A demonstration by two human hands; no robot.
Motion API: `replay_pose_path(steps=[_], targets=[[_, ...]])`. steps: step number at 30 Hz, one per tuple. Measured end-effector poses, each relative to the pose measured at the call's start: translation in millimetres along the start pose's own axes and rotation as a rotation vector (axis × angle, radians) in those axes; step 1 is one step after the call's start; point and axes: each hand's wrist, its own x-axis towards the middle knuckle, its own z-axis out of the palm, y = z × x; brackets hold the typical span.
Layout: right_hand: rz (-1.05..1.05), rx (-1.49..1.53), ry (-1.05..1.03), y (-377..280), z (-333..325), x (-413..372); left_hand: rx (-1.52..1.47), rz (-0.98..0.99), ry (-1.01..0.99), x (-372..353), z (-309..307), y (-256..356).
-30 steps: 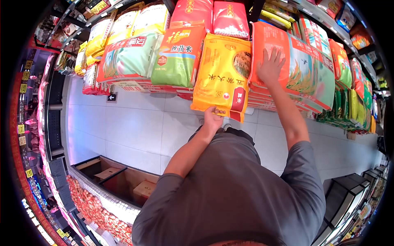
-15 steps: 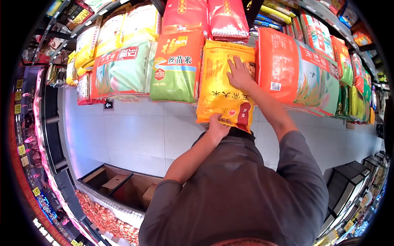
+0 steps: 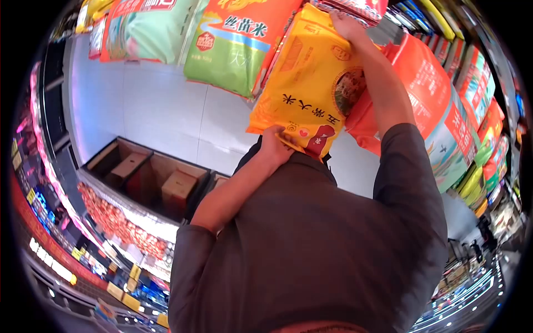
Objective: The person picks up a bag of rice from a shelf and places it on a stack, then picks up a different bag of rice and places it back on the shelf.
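A yellow bag of rice (image 3: 308,83) lies in front of me on the row of rice bags, its near end toward my body. My left hand (image 3: 276,145) is closed on its near edge, fingers folded over the plastic. My right hand (image 3: 348,28) reaches to the far right corner and grips there, its fingertips partly hidden. An orange and green bag of rice (image 3: 233,47) lies just left of the yellow one. On the right, a red and pale green bag of rice (image 3: 425,94) sits close beside it, partly behind my right forearm.
Red bags (image 3: 361,6) are stacked behind the yellow one. More rice bags (image 3: 147,30) lie at the far left. A bin with cardboard boxes (image 3: 180,186) stands on the pale tiled floor (image 3: 166,105) at left, beside a display of red packets (image 3: 114,213).
My right hand has moved from flat on the middle of the yellow bag to its far corner. The bag looks turned and tilted. The view has swung, with the left hand still at the near edge.
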Motion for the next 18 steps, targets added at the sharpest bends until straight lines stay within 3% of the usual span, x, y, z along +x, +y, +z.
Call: replay_pose_path(steps=[3,5,11,15,18], targets=[[0.035,0.083,0.016,-5,-10,-3,0.035,0.022,0.001,1,0,0],[0.047,0.024,-0.134,2,-10,8,0.028,0.019,-0.021,1,-2,-1],[0.007,0.098,-0.180,6,-2,6,0.101,0.061,-0.121,-1,-25,-3],[0.039,0.172,-0.058,-24,-16,-57,0.140,0.184,-0.173,-44,-29,-15],[0.157,0.493,-0.263,-14,27,-50,0.275,0.249,-0.324,-102,-25,-29]])
